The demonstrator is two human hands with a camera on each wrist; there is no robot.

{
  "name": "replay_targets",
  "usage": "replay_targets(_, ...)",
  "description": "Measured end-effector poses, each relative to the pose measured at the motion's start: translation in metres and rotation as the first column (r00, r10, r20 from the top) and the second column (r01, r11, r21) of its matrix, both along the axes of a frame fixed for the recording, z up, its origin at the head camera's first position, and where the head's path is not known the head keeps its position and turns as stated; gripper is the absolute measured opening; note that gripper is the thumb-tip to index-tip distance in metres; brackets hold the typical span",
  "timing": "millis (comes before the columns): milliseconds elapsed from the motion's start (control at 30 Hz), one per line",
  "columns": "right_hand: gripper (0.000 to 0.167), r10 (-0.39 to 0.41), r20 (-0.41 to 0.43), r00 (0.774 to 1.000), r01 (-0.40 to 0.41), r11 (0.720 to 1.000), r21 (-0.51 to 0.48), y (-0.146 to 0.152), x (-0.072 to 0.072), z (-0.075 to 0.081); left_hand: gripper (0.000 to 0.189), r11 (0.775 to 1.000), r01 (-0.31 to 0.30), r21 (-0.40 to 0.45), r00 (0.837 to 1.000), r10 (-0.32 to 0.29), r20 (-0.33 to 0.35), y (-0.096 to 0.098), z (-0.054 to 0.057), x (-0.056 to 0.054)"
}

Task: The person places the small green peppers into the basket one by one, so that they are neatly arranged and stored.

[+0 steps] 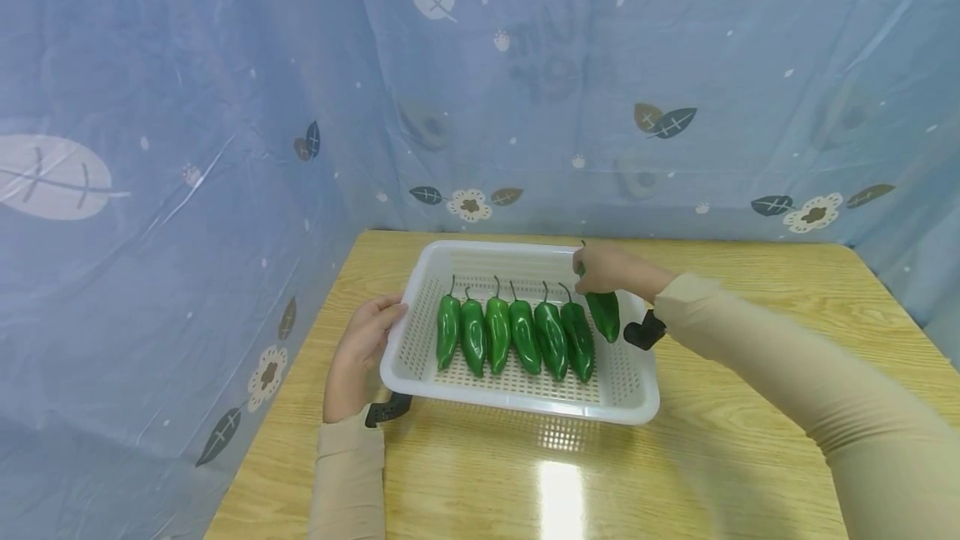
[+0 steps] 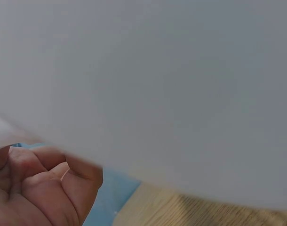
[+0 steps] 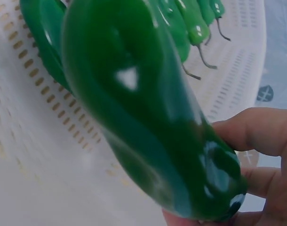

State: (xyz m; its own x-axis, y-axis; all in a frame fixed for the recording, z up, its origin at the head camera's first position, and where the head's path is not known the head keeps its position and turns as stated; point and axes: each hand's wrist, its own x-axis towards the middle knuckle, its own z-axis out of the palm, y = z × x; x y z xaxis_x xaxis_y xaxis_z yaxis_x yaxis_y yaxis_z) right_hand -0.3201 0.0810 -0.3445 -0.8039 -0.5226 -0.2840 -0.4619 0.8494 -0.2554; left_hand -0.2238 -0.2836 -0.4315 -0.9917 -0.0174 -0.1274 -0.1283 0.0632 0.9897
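Observation:
A white plastic basket (image 1: 517, 413) with slotted walls holds several glossy green peppers (image 1: 497, 332), lying side by side with their stems toward the far wall. My left hand (image 1: 365, 340) grips the basket's left rim; in the left wrist view the basket wall (image 2: 171, 84) fills most of the picture and part of the left hand (image 2: 49, 188) shows below it. Over the right end of the basket, my right hand (image 1: 611, 267) pinches one more green pepper (image 1: 604, 317) near its stem end. The right wrist view shows this pepper (image 3: 134, 103) close up, with the thumb and fingers (image 3: 261, 132) around it.
Under the basket is a wooden table (image 1: 480, 482) with light grain. A blue patterned curtain (image 1: 525, 107) hangs along the back and left sides. Black wrist devices (image 1: 645, 330) sit on both wrists, the right one close to the basket's right rim.

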Motion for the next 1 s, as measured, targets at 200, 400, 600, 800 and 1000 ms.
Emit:
replay_targets(200, 0.025, -0.003, 0.021, 1.000, 0.001, 0.999, 0.047, -0.003, 0.004, -0.008, 0.045, 1.000, 0.007, 0.011, 1.000, -0.007, -0.004, 0.000, -0.001, 0.000)
replay_targets(400, 0.014, -0.020, 0.029, 0.999, 0.017, 0.997, 0.076, -0.006, 0.007, -0.014, 0.045, 1.000, 0.011, 0.008, 1.000, -0.011, -0.006, 0.001, 0.000, 0.000)
replay_targets(600, 0.018, -0.001, 0.012, 1.000, 0.000, 0.992, 0.129, -0.008, 0.011, -0.018, 0.046, 1.000, 0.017, 0.014, 1.000, -0.017, 0.005, 0.000, 0.000, 0.000)
replay_targets(800, 0.018, 0.007, 0.004, 1.000, -0.008, 0.987, 0.158, -0.009, 0.014, -0.023, 0.045, 1.000, 0.017, 0.018, 1.000, -0.017, 0.012, 0.000, 0.000, 0.001)
replay_targets(1000, 0.016, -0.004, 0.033, 0.999, -0.001, 0.988, 0.153, -0.009, 0.015, -0.026, 0.045, 1.000, 0.008, 0.022, 1.000, -0.008, 0.009, 0.000, 0.001, 0.001)
